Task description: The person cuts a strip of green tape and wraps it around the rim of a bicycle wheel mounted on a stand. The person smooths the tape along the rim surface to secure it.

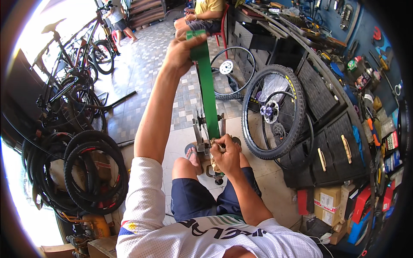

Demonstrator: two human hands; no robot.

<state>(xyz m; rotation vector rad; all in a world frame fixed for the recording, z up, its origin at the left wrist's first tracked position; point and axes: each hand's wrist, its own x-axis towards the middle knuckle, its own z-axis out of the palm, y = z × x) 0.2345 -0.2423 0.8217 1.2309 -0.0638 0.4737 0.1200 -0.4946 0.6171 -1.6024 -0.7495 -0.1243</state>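
A wide strip of green tape stretches taut between my two hands. High up, my left hand is raised at arm's length, its fingers closed round the tape's far end. Down between my knees, my right hand pinches the near end. Below the tape stands a metal wheel-truing stand. A thin edge and some spokes show beside the strip, seemingly a wheel seen edge-on in the stand; the tape hides most of it.
To the right, a knobby-tyred wheel leans by dark drawers, with a bare wheel beyond. Tools crowd the workbench. Tyres and bicycles fill the left. A seated person is ahead.
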